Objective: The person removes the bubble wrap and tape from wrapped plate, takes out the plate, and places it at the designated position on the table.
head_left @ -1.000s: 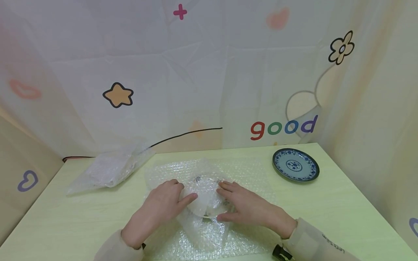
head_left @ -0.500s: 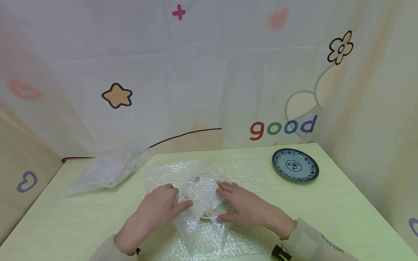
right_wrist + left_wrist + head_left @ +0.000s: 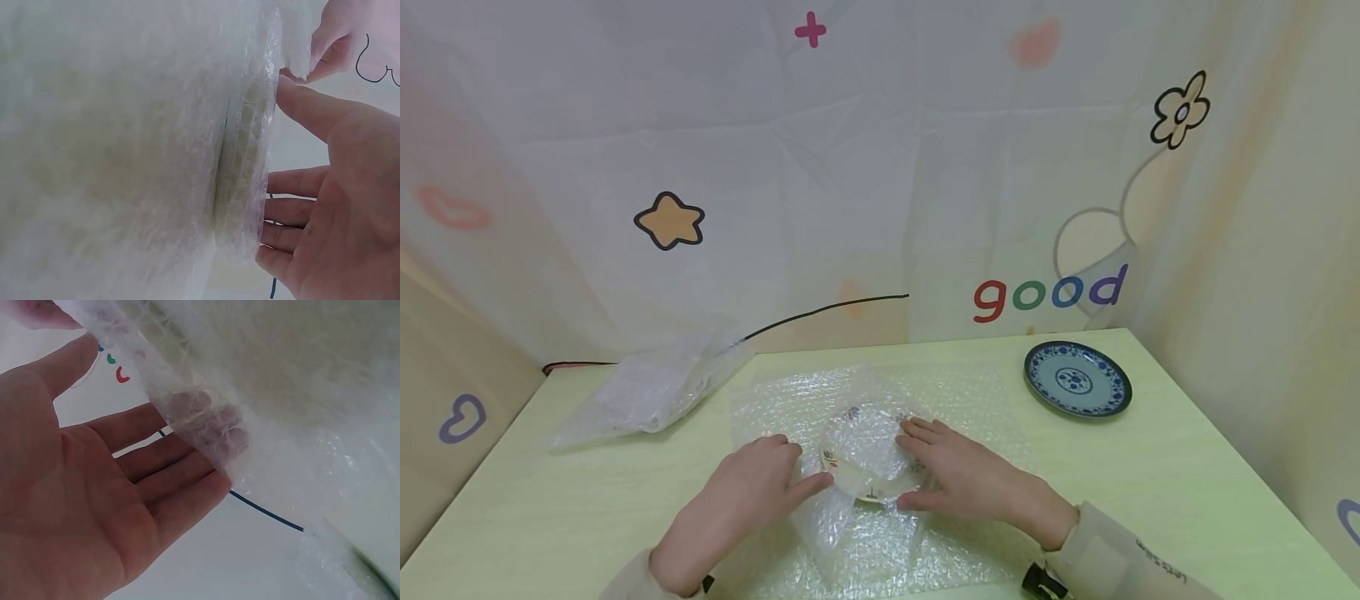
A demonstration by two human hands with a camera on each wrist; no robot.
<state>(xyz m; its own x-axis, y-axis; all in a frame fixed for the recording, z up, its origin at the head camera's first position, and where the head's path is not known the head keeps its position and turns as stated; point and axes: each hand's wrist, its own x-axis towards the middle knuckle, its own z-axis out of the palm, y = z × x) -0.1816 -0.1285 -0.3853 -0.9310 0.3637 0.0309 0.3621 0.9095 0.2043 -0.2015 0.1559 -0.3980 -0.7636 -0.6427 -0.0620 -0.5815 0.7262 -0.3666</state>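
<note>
A pale round dish with small printed marks, apparently a plate (image 3: 850,482), lies mid-table under a folded layer of bubble wrap (image 3: 790,400). Part of its near left rim shows. My left hand (image 3: 748,483) is at its left; in the left wrist view, its loosely extended fingers touch the wrap's edge, fingertips seen through the film, thumb apart from them. My right hand (image 3: 962,475) rests with extended fingers on the wrap over the dish's right side. In the right wrist view, that hand's fingertips and thumb meet the wrapped edge.
A blue-and-white patterned plate (image 3: 1077,380) lies at the back right of the table. A clear plastic bundle (image 3: 647,392), seemingly more wrap, sits at the back left. A printed curtain (image 3: 820,183) stands directly behind the table.
My left hand has slid left and slightly toward me, off the dish's left side, and more of the dish's left rim shows. My right hand has stayed in place.
</note>
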